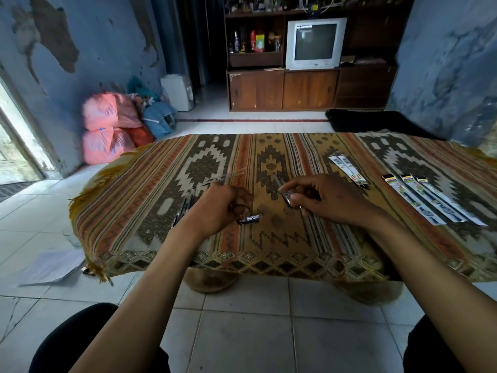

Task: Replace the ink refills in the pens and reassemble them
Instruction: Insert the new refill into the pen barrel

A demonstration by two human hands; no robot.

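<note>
My left hand (219, 208) grips a clear pen barrel (233, 175) that sticks up and away, blurred; a dark labelled end (250, 219) of it shows below the fist. My right hand (320, 199) pinches a small dark pen part with a metal tip (286, 198) between thumb and fingers, a little right of the left hand. Several dark pens (185, 204) lie on the patterned cloth to the left of my left hand. Packaged refills (430, 200) lie in a row at the right, and two more packets (347, 169) lie behind my right hand.
The low table is covered by a striped woven cloth (150, 195). On the tiled floor at the left lie papers (53, 265). Pink and blue sacks (113, 125) are stacked by the wall. A cabinet with a television (314, 43) stands at the back.
</note>
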